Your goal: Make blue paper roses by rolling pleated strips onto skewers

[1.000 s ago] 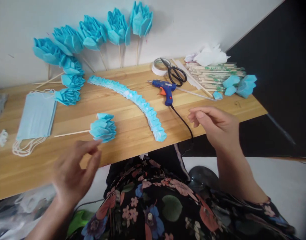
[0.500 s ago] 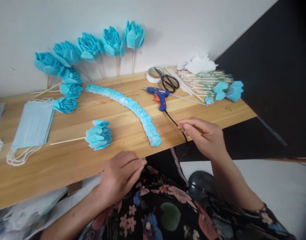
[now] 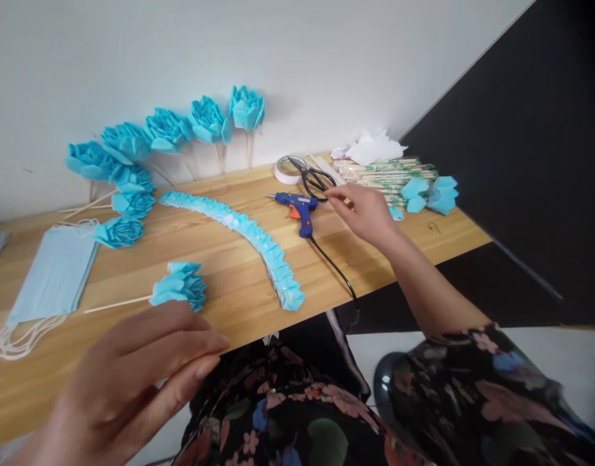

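My right hand (image 3: 364,211) reaches over the wooden table (image 3: 229,272) to its far right part. Its fingertips are pinched together on a thin wooden stick (image 3: 346,202), just right of the blue glue gun (image 3: 297,206) and below the black scissors (image 3: 314,180). My left hand (image 3: 132,382) hovers close to the camera at the table's near edge, fingers stretched out and holding nothing. Just beyond it lies a blue paper flower on a stick (image 3: 180,288). A long curved strip of folded blue pieces (image 3: 239,233) lies across the middle.
Several finished blue flowers (image 3: 166,129) lean on the wall. Blue face masks (image 3: 49,272) lie at the left. A tape roll (image 3: 283,169), a pile of wrapped sticks (image 3: 384,173), white tissue (image 3: 370,147) and blue folded pieces (image 3: 430,191) sit at the right. The gun's cord (image 3: 333,265) hangs off the edge.
My right hand moved from the table's near edge forward to the stick beside the glue gun. My left hand rose from my lap toward the camera. The view tilted up.
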The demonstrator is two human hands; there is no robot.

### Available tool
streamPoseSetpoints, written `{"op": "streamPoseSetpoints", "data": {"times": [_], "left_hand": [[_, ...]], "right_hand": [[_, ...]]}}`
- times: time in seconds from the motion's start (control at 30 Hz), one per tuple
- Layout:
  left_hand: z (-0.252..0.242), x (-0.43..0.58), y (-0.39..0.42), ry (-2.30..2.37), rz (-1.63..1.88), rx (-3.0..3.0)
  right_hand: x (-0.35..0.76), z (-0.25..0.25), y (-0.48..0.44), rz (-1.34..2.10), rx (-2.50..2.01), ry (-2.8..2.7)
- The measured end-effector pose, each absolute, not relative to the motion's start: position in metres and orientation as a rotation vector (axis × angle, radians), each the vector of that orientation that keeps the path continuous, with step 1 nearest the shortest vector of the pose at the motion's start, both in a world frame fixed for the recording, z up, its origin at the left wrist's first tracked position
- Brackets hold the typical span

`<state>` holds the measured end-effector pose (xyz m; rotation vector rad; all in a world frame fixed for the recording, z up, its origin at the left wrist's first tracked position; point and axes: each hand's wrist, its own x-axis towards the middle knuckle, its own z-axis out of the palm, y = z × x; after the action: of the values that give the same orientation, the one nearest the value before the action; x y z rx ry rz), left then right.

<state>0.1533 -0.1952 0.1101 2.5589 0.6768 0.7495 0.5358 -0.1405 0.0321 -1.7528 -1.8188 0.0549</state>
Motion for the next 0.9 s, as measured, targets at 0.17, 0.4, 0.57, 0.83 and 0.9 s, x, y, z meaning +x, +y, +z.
{"op": "streamPoseSetpoints", "data": {"times": [0.17, 0.4, 0.57, 0.83, 0.9], "left_hand": [[0.134, 0.191, -0.165, 0.563, 0.665, 2.555], [0.113, 0.269, -0.064, 0.829, 0.449, 2.557], [0.074, 0.328, 0.006, 1.019, 0.412, 2.681], [0.036, 0.392, 0.046, 1.152, 0.178, 2.769], [0.032, 0.399, 0.048, 1.151, 0.149, 2.778]], "right_hand": [[0.542, 0.029, -0.072, 0.052, -2.086, -1.931], [0.558, 0.012, -0.049, 0.16, -1.904, -1.728], [0.575, 0.008, -0.054, 0.445, -1.482, -1.234], [0.574, 0.026, -0.064, 0.676, -1.268, -0.987], [0.574, 0.029, -0.065, 0.693, -1.282, -0.955]]}}
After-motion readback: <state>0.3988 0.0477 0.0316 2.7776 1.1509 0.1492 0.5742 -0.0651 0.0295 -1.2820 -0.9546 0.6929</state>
